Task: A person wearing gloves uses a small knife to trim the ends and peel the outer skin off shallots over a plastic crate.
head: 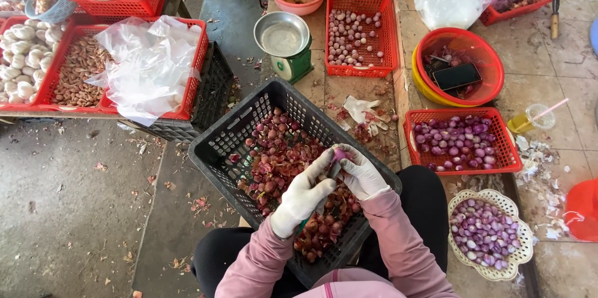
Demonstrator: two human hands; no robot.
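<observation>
Both my hands wear white gloves and meet over a black plastic crate [219, 142] full of unpeeled reddish shallots and skins [280, 158]. My right hand [363, 173] pinches a small purple shallot [340, 154] at its fingertips. My left hand [303, 195] is closed around a small tool, probably a knife with a green handle, mostly hidden, with its tip against the shallot. Pink sleeves cover both forearms.
A red basket [502, 142] and a cream woven basket [520, 236] hold peeled purple shallots at the right. A red bowl [492, 61] holds a phone. A green scale with a metal pan [283, 39], further red baskets and plastic bags [149, 64] stand ahead and left.
</observation>
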